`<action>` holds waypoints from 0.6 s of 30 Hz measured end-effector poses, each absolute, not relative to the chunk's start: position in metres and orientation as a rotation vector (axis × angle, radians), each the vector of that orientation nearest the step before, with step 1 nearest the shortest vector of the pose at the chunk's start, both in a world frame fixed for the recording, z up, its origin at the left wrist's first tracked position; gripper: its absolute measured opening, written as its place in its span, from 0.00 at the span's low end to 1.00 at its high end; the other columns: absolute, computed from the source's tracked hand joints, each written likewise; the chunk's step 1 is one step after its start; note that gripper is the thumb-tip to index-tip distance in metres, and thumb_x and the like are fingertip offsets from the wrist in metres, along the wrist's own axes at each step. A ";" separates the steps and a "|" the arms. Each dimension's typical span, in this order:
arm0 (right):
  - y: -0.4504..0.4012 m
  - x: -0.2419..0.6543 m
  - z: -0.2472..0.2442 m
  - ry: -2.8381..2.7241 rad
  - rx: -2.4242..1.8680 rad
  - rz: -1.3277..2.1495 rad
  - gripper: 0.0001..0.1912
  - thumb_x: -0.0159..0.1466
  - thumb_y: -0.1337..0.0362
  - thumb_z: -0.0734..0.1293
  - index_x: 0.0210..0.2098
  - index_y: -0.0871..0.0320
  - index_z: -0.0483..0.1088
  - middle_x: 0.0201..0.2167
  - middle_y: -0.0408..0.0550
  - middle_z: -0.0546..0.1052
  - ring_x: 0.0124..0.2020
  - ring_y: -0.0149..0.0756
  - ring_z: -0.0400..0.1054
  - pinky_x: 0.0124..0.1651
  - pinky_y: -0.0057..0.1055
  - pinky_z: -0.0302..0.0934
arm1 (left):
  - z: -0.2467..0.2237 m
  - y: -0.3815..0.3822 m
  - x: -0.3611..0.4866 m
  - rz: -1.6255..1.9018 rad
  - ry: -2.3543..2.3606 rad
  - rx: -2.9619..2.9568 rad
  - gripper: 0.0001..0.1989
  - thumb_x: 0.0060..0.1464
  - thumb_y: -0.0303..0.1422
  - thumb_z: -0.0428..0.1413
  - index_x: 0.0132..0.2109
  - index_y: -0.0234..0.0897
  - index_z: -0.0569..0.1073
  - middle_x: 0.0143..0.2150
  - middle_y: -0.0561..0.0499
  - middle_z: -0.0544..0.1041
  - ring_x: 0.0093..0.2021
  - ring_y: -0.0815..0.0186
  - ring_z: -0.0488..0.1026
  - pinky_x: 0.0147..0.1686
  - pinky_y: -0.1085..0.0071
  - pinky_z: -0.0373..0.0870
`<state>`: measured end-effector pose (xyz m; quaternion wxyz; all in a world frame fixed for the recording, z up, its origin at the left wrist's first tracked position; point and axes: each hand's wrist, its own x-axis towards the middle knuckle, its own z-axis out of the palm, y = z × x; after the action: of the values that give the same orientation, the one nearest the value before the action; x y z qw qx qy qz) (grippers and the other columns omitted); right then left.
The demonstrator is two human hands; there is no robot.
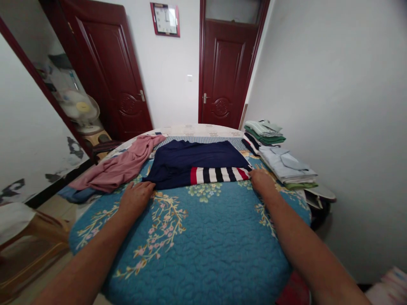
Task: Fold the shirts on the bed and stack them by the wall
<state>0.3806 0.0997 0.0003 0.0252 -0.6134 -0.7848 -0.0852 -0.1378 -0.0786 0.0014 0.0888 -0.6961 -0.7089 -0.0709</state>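
A navy shirt [197,154] lies spread across the table, with one striped sleeve [219,174] in red, white and black folded along its near edge. At the shirt's near left corner, my left hand [137,197] has its fingers closed on the cloth. My right hand [262,181] pinches the right end of the striped sleeve, its fingertips partly hidden by the hand itself. Both hands rest low, close to the tabletop.
A teal quilted floral cover [203,237] lies over the round table. Crumpled pink clothing [121,167] sits at the left edge, over blue cloth [78,194]. Folded clothes [288,164] and a green-topped stack [265,131] stand at the right, near the wall. A wooden stool [34,228] is lower left.
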 end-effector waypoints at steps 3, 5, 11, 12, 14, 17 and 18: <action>0.103 0.376 -0.002 -2.382 -1.961 -0.249 0.23 0.76 0.70 0.56 0.57 0.57 0.80 0.52 0.62 0.82 0.53 0.49 0.79 0.55 0.42 0.70 | -0.003 -0.075 -0.140 -0.180 -2.082 -2.053 0.22 0.65 0.30 0.49 0.60 0.43 0.80 0.62 0.40 0.82 0.62 0.44 0.76 0.66 0.44 0.62; 0.105 0.375 -0.005 -2.351 -1.986 -0.257 0.23 0.76 0.70 0.55 0.57 0.57 0.79 0.54 0.62 0.81 0.52 0.48 0.80 0.54 0.41 0.70 | -0.005 -0.073 -0.141 -0.168 -2.070 -2.034 0.20 0.66 0.30 0.49 0.58 0.42 0.80 0.60 0.39 0.82 0.61 0.44 0.76 0.64 0.46 0.63; 0.111 0.374 -0.008 -2.291 -1.956 -0.228 0.23 0.76 0.70 0.53 0.57 0.59 0.77 0.55 0.62 0.80 0.54 0.47 0.78 0.54 0.39 0.69 | -0.002 -0.067 -0.140 -0.128 -2.044 -1.993 0.17 0.69 0.32 0.47 0.52 0.39 0.80 0.51 0.38 0.83 0.55 0.45 0.79 0.57 0.51 0.67; 0.111 0.375 -0.008 -2.292 -1.950 -0.244 0.23 0.76 0.71 0.53 0.57 0.60 0.76 0.55 0.62 0.80 0.54 0.47 0.78 0.55 0.38 0.69 | 0.000 -0.066 -0.140 -0.113 -2.046 -1.988 0.17 0.69 0.32 0.47 0.52 0.39 0.80 0.51 0.38 0.83 0.54 0.45 0.79 0.56 0.52 0.67; 0.109 0.376 -0.007 -2.303 -1.949 -0.290 0.22 0.75 0.73 0.53 0.55 0.62 0.76 0.53 0.63 0.80 0.55 0.47 0.77 0.55 0.36 0.68 | 0.003 -0.065 -0.140 -0.070 -2.052 -1.984 0.17 0.69 0.32 0.47 0.52 0.39 0.80 0.50 0.38 0.83 0.54 0.47 0.79 0.56 0.53 0.67; 0.101 0.380 -0.004 -2.317 -1.971 -0.349 0.22 0.75 0.74 0.53 0.54 0.63 0.76 0.51 0.65 0.80 0.52 0.47 0.78 0.53 0.36 0.68 | 0.007 -0.067 -0.141 -0.046 -2.064 -1.988 0.16 0.69 0.31 0.47 0.51 0.38 0.80 0.50 0.38 0.83 0.53 0.48 0.80 0.58 0.54 0.67; 0.097 0.382 -0.003 -2.322 -1.983 -0.357 0.21 0.75 0.74 0.53 0.53 0.63 0.76 0.51 0.65 0.80 0.52 0.47 0.78 0.53 0.36 0.68 | 0.008 -0.068 -0.141 -0.060 -2.065 -1.989 0.16 0.69 0.31 0.48 0.51 0.38 0.80 0.50 0.38 0.84 0.53 0.48 0.80 0.58 0.54 0.67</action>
<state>0.3824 0.0966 -0.0034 0.0335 -0.6447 -0.7549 -0.1159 -0.1413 -0.0684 0.0082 0.1364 -0.6872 -0.7133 -0.0206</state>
